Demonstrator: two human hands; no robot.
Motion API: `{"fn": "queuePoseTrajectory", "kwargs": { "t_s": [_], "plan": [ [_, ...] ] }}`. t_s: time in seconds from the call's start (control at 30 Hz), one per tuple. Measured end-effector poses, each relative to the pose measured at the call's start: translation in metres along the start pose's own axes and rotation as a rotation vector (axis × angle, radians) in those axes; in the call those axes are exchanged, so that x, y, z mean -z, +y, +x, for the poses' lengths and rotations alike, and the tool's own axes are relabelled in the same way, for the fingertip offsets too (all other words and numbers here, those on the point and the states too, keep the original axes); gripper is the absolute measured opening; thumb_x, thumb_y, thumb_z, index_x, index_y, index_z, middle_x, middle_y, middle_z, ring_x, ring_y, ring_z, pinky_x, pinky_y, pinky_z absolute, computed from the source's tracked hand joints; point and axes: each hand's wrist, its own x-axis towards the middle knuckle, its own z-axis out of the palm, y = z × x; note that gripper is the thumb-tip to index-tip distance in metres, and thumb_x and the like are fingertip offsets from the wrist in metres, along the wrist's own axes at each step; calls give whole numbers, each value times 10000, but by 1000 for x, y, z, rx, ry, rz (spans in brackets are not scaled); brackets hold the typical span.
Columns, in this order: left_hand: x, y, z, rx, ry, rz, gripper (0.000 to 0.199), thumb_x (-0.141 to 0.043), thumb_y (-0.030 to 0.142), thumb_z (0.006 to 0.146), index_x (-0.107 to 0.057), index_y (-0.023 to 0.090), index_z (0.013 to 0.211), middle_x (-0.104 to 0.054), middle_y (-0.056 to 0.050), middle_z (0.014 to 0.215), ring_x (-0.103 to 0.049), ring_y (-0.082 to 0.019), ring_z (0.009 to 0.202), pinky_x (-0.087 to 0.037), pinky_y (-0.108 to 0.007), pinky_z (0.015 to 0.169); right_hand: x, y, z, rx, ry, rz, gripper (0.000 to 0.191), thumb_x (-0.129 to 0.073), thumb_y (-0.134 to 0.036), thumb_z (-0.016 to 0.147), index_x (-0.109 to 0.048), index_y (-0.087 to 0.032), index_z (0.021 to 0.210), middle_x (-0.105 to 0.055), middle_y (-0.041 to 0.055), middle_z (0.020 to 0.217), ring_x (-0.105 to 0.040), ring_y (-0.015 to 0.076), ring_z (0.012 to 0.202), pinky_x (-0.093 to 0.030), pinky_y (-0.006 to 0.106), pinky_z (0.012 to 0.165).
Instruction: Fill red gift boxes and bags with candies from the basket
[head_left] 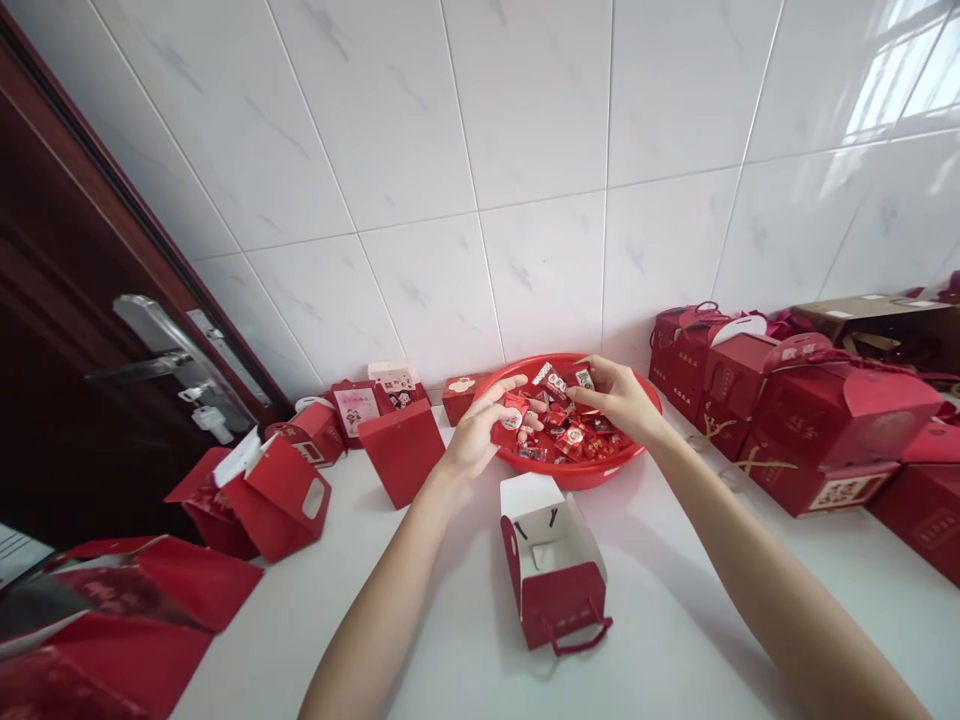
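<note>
A red plastic basin (570,480) against the wall holds many small candies in red wrappers. My left hand (474,432) is over its left side, with the fingers curled round a red wrapped candy (514,414). At the basin's right side, my right hand (621,402) reaches in, thumb and fingers bent about a small wrapped candy (585,379). Another wrapped candy (553,383) lies by the right thumb. Between my forearms stands a dark red gift box (562,605), open on top with a white inside. Its rope handle (581,640) hangs at the front.
Red gift boxes (832,410) are stacked on the right, before an open brown carton (877,310). More red boxes (281,500) stand on the left of the white table (435,640). Beyond them is a dark door with a metal handle (172,350).
</note>
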Motion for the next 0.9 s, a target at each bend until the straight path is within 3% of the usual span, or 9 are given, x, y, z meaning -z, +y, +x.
{"fn": "queuePoseTrajectory", "kwargs": {
  "t_s": [0.1, 0.23, 0.37, 0.43, 0.53, 0.7, 0.77, 0.9],
  "plan": [
    [-6, 9, -25, 38, -144, 119, 699, -603, 173, 764, -475, 184, 1450, -730, -49, 860, -719, -210, 834, -550, -319, 759, -2, -26, -8, 8, -4, 16, 296, -768, -411, 753, -625, -190, 889, -670, 37, 809, -625, 210, 762, -512, 344, 689],
    [-12, 17, -48, 117, -376, 371, 668, -586, 220, 867, -408, 266, 1509, -707, -96, 1192, -683, -262, 1105, -534, -393, 924, -2, -61, -20, 55, -41, 30, 270, -764, -382, 769, -635, -184, 901, -685, 38, 842, -631, 196, 767, -521, 328, 687],
    [-14, 28, -63, -9, -395, 841, 441, -540, 280, 932, -581, 279, 1371, -604, -60, 1402, -542, -262, 1309, -451, -383, 1060, 1, -81, -31, 107, -81, -93, 188, -719, -324, 807, -646, -180, 905, -681, 31, 831, -615, 175, 733, -497, 297, 651],
    [-12, 34, -70, 8, -342, 1104, 379, -509, 350, 955, -644, 270, 1300, -615, -61, 1371, -550, -277, 1275, -457, -376, 1022, 4, -87, -37, 149, -126, -208, 164, -692, -287, 830, -660, -182, 952, -687, 36, 868, -609, 174, 741, -484, 291, 651],
    [-7, 42, -76, 170, -354, 1295, 416, -485, 469, 958, -674, 244, 1252, -664, -82, 1263, -610, -282, 1147, -490, -335, 874, 6, -94, -45, 214, -222, -383, 161, -658, -235, 849, -672, -194, 1005, -694, 29, 914, -589, 155, 720, -459, 273, 638],
    [7, 47, -73, 346, -510, 1269, 442, -528, 471, 918, -671, 212, 1247, -720, -75, 1137, -674, -232, 976, -483, -274, 764, -3, -104, -55, 246, -419, -498, 180, -599, -187, 890, -654, -214, 1059, -711, 18, 941, -595, 143, 730, -433, 255, 647],
    [11, 46, -69, 346, -580, 1220, 364, -556, 414, 891, -702, 200, 1147, -734, -54, 1058, -678, -212, 910, -482, -258, 741, -10, -104, -57, 254, -507, -511, 157, -576, -167, 901, -645, -211, 1036, -702, 18, 908, -595, 148, 747, -416, 253, 650],
    [11, 45, -66, 377, -591, 1198, 218, -575, 347, 840, -690, 175, 909, -686, -13, 800, -616, -174, 699, -448, -243, 608, -20, -101, -60, 250, -644, -542, 118, -547, -129, 902, -616, -198, 967, -656, 9, 829, -536, 132, 679, -359, 247, 585]
  ]
}}
